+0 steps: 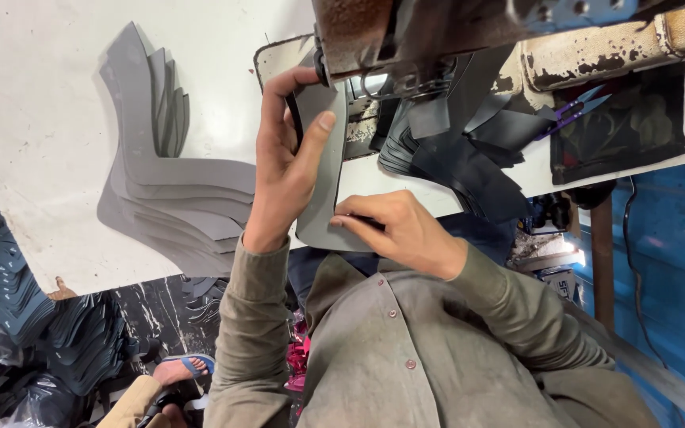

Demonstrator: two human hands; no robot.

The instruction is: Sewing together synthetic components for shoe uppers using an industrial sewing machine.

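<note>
Grey curved piece (328, 170) is gripped by L hand (285, 170) & pinched at lower edge by R hand (394, 230), fed under sewing machine (406, 40).

A cut piece (323, 198) lies on the table (33, 119) under the sewing machine (374, 36). A fanned stack of pieces (168, 190) lies at its 9 o'clock. A heap of strips (461, 158) lies at 3 o'clock.

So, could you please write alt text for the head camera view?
A person's left hand and right hand hold a curved grey cut piece flat under a worn sewing machine. A fanned stack of similar grey pieces lies on the white table beside them.
</note>
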